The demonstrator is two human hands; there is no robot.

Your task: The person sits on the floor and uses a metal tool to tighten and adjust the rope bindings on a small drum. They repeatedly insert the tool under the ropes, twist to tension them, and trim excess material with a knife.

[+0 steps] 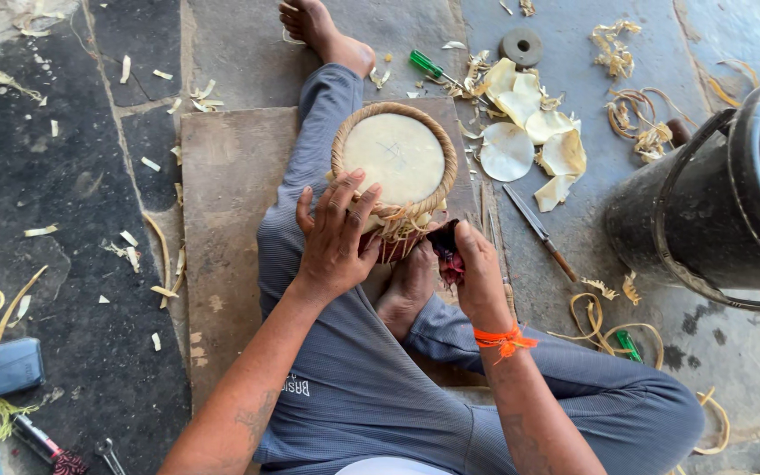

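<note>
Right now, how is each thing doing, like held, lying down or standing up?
small drum: tilted on the lap, skin facing up
left hand: grip on the drum's side
right hand: grip shut on a dark tool
knife: lying flat on the floor
green screwdriver: lying flat
black bucket: upright

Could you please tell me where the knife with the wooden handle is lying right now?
In the head view, the knife lies on the stone floor to the person's right, just below the pale round discs and left of the black bucket.
</note>
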